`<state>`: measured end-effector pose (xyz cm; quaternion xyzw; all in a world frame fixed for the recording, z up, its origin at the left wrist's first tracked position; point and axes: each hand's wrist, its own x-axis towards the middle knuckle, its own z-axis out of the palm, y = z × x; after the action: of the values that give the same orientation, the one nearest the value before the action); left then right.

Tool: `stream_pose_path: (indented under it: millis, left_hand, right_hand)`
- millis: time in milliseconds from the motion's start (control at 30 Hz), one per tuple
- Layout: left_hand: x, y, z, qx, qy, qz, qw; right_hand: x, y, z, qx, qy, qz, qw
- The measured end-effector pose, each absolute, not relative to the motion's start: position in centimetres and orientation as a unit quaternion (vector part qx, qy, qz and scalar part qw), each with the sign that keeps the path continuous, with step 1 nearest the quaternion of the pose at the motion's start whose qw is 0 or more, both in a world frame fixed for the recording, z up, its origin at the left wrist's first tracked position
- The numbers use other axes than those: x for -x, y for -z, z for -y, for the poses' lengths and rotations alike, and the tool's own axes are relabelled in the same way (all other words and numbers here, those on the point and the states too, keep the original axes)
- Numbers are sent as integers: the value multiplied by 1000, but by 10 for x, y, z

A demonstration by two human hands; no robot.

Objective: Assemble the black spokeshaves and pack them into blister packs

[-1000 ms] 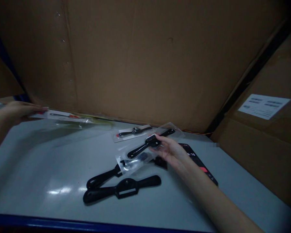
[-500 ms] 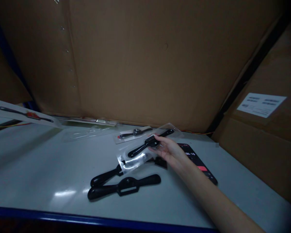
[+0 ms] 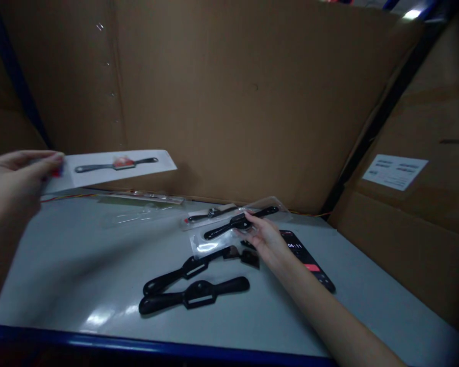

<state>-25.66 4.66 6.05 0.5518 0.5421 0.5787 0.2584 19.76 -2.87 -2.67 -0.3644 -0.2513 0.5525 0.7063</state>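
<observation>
Two brown corrugated cardboard walls [image 3: 233, 92] behind and right of the pale grey bench top [image 3: 72, 270], with a white printed label [image 3: 396, 172] on the right wall. Above the bench top's left end, a left hand [image 3: 15, 173], fingers pinching a white card [image 3: 118, 165] bearing a slim black spokeshave and a red patch. On the bench top's right half, a right hand [image 3: 263, 239], fingertips resting unclenched on a clear-bagged black spokeshave [image 3: 240, 221]. Toward the bench top's front edge, two bare black spokeshaves [image 3: 193, 298], side by side. Just beside the right hand, a black smartphone [image 3: 306, 260] showing 06:11.
</observation>
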Motion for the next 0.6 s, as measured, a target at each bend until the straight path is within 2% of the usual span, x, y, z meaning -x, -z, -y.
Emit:
stream_pose_path:
  millis: [100,200,333,600]
  left_hand:
    - [178,-58,-50,-546,-597,-522,270]
    - [143,-59,-57,-582,-553,-501,323]
    - [138,-46,-72,-610,-540,-470,340]
    - [146,-22,-73,-615,-546,-489,290]
  right_hand:
    - [-199,26,26,350,-529,237,736]
    - [-202,26,23,330,-510,210,766]
    - [-210,26,18,307,-475,171,807]
    - [-221,21,14,292,-423,136,847]
